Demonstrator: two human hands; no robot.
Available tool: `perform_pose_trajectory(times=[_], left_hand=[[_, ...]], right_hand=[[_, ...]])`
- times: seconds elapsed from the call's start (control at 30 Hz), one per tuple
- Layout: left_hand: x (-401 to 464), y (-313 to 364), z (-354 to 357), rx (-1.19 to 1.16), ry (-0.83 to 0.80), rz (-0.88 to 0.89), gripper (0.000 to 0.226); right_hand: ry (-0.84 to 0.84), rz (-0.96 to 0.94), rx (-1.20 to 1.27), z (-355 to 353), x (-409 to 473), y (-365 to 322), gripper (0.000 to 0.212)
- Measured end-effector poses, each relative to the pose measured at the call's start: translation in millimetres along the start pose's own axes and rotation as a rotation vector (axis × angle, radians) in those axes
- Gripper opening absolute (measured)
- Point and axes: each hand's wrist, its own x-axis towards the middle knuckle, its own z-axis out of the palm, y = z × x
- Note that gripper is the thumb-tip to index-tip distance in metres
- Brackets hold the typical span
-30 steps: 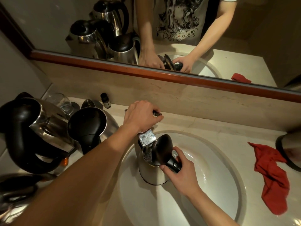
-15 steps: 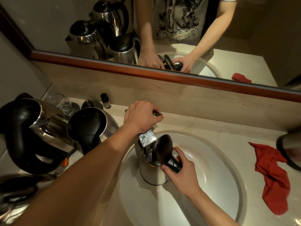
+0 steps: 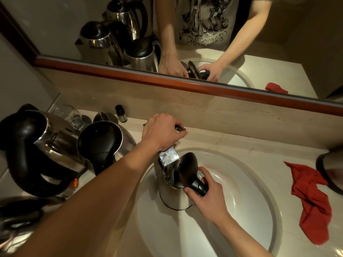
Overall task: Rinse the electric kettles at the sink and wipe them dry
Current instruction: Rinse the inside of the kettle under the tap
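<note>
Holding a steel kettle (image 3: 173,196) upright inside the white sink (image 3: 250,210), right hand (image 3: 206,197) with fingers curled round the black handle, lid (image 3: 187,168) tipped open. Left hand (image 3: 163,131) closed over the tap handle (image 3: 180,128) at the back of the basin, flat spout (image 3: 168,157) reaching over the kettle's mouth. Two more kettles standing left on the counter: one large, black-handled (image 3: 37,151), one with a closed black lid (image 3: 104,143). Behind them a drinking glass (image 3: 71,115) and a small dark bottle (image 3: 120,113). Red cloth (image 3: 313,203) lying crumpled right of the basin, part of another kettle (image 3: 332,169) at the right edge. Mirror (image 3: 185,34) above, repeating kettles, arms and cloth.
</note>
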Motion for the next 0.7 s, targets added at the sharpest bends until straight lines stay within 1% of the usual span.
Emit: perform_pose_trajectory(times=[0.17, 0.37, 0.53, 0.7], left_hand=[[-0.5, 0.6, -0.8, 0.003, 0.01, 0.006, 0.033], [-1.3, 2.3, -1.8, 0.004, 0.013, 0.008, 0.033], [-1.5, 2.4, -3.0, 0.0, 0.011, 0.001, 0.033], [-2.3, 3.6, -3.7, -0.007, 0.012, 0.002, 0.033]], right_hand=[[0.004, -0.004, 0.001, 0.0, -0.1, -0.6, 0.055], [-0.006, -0.001, -0.002, -0.3, 0.7, 0.6, 0.057], [0.005, -0.002, 0.003, 0.3, 0.9, 1.6, 0.054], [-0.003, 0.026, 0.008, -0.4, 0.4, 1.5, 0.06]])
